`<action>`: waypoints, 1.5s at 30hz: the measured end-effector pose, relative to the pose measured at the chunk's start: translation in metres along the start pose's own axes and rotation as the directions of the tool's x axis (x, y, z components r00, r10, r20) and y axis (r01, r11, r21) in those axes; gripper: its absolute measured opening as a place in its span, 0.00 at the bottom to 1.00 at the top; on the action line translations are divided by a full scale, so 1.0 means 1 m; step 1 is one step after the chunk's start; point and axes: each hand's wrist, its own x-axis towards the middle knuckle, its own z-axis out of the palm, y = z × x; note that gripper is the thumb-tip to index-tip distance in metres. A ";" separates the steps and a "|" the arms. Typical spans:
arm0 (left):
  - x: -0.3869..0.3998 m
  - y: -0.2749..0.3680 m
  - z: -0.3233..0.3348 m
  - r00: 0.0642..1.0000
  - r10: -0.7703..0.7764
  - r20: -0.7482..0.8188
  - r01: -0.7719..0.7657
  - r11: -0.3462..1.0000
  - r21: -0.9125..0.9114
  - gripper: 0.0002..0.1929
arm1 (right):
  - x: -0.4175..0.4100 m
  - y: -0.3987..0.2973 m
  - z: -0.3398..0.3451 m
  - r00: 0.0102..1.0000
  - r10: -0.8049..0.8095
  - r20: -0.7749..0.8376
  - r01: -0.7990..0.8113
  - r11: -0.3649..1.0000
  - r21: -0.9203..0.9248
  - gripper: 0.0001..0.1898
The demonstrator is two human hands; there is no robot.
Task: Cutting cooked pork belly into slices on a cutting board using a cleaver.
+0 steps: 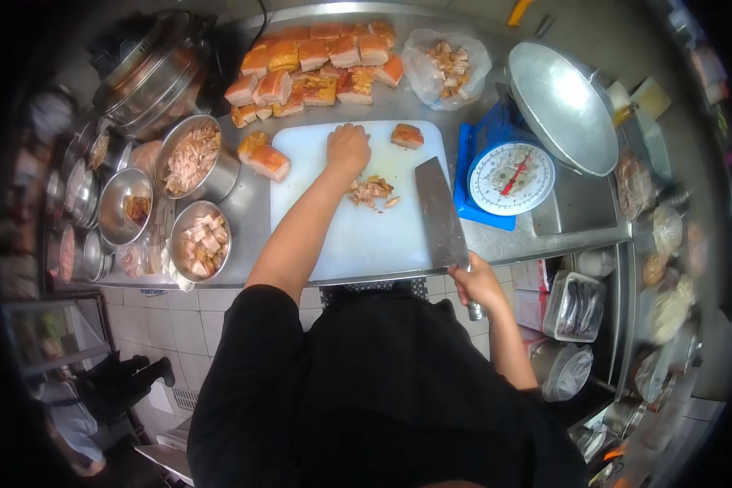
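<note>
My right hand grips the metal handle of a broad cleaver. Its dark blade rests over the right side of a white cutting board. Back upward, my left hand is at the far part of the board, and whatever its fingers touch is hidden beneath them. Just below that hand is a small heap of chopped meat pieces. One block of crisp-skinned roast pork sits at the board's upper right. Two more roast pork blocks lie at its left edge.
Stacked roast pork slabs and a plastic bag of meat scraps line the back. A blue dial scale with a metal pan stands right. Steel bowls of cut meat stand left. Another person is at lower left.
</note>
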 end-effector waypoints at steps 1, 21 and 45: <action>0.002 -0.004 0.003 1.000 0.002 -0.001 -0.002 1.000 0.000 0.15 | 0.001 -0.001 0.001 1.000 -0.001 -0.002 0.001 1.000 0.000 0.08; -0.108 0.025 0.031 0.943 -0.044 -0.331 -0.055 0.957 -0.285 0.25 | 0.052 -0.006 0.058 0.969 -0.003 0.249 -0.027 0.993 0.117 0.08; -0.004 -0.258 -0.209 0.762 -0.320 -0.563 0.301 0.945 -0.129 0.37 | 0.012 -0.081 0.049 0.963 -0.112 0.244 0.191 0.924 -0.331 0.18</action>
